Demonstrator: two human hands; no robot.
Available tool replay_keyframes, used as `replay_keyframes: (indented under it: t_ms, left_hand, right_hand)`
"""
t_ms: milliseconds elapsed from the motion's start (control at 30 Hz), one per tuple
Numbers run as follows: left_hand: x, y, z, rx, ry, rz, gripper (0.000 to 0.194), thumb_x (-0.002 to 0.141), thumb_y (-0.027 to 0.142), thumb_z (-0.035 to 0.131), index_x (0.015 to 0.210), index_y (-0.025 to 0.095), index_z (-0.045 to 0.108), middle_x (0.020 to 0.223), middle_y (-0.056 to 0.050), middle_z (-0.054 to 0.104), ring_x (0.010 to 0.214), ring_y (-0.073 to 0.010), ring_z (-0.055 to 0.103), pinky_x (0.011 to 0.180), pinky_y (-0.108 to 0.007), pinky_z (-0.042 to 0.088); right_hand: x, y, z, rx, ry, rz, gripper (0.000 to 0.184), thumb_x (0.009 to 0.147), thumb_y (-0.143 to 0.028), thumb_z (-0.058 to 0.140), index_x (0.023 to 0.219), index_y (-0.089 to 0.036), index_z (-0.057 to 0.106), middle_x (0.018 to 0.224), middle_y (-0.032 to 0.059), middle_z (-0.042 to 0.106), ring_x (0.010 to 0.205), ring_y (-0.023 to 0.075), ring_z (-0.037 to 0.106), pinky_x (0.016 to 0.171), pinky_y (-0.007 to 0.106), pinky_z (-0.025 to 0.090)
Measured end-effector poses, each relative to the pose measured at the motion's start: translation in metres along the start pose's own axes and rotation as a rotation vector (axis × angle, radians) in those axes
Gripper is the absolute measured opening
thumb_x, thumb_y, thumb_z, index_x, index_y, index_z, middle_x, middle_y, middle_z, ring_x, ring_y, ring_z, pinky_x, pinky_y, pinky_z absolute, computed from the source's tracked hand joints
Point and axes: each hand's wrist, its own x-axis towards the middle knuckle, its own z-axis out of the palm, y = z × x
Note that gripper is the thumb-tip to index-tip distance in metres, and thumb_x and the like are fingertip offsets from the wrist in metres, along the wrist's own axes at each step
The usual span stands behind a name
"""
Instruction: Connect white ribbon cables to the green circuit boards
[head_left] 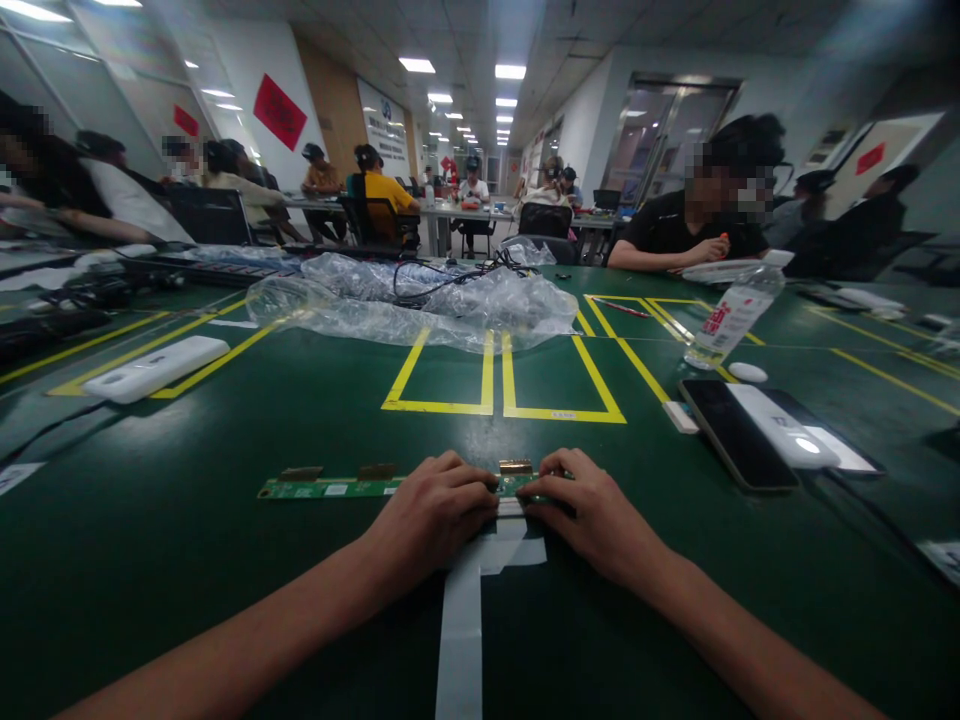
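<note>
A long, narrow green circuit board (pixel 334 489) lies crosswise on the table in front of me, with brownish flexible tabs along its far edge. A flat white ribbon cable (pixel 460 640) comes up from the near edge, folds sideways, then meets the board at its middle. My left hand (pixel 442 500) is closed at the left side of the cable's end, its fingertips touching it and the board. From the right, my right hand (pixel 589 505) pinches the opposite side of that end. Fingers partly hide the joint and the board's right part.
Crumpled clear plastic wrap (pixel 420 295) with black cables lies beyond yellow tape outlines (pixel 439 407). A white power bank (pixel 157 368) is at left. To the right are a bottle (pixel 731 315), a phone (pixel 735 435) and a white device (pixel 780 425). Several people sit around.
</note>
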Motion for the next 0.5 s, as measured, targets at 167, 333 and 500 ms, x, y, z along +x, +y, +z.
replay_keyframes:
  t_ms: [167, 333, 500]
  left_hand:
    - [0.0008, -0.0014, 0.0008, -0.006, -0.017, 0.018, 0.016, 0.094, 0.016, 0.057, 0.102, 0.020, 0.071, 0.115, -0.003, 0.068, 0.090, -0.0203, 0.054, 0.076, -0.035, 0.042]
    - [-0.0001, -0.0022, 0.0000, -0.037, -0.023, 0.034, 0.017, 0.095, 0.016, 0.055, 0.103, 0.020, 0.069, 0.114, -0.002, 0.069, 0.090, -0.0195, 0.055, 0.076, -0.035, 0.042]
    - [0.0008, -0.0028, -0.0021, -0.068, -0.025, 0.020, 0.016, 0.093, 0.014, 0.058, 0.103, 0.020, 0.070, 0.111, -0.003, 0.070, 0.090, -0.0199, 0.056, 0.077, -0.035, 0.043]
  right_hand:
    - [0.0009, 0.0005, 0.0019, -0.001, 0.010, -0.002, 0.018, 0.089, -0.020, 0.066, 0.105, -0.027, 0.069, 0.107, 0.0050, 0.057, 0.095, 0.0215, 0.053, 0.079, 0.037, 0.045]
    - [0.0031, 0.0006, 0.0018, -0.001, 0.009, -0.004, 0.020, 0.087, -0.018, 0.068, 0.106, -0.025, 0.067, 0.103, 0.0040, 0.059, 0.093, 0.0208, 0.054, 0.077, 0.036, 0.045]
    - [0.0035, 0.0000, 0.0024, -0.011, 0.014, 0.001, 0.020, 0.087, -0.018, 0.068, 0.106, -0.025, 0.066, 0.103, 0.0044, 0.059, 0.093, 0.0211, 0.054, 0.077, 0.035, 0.045]
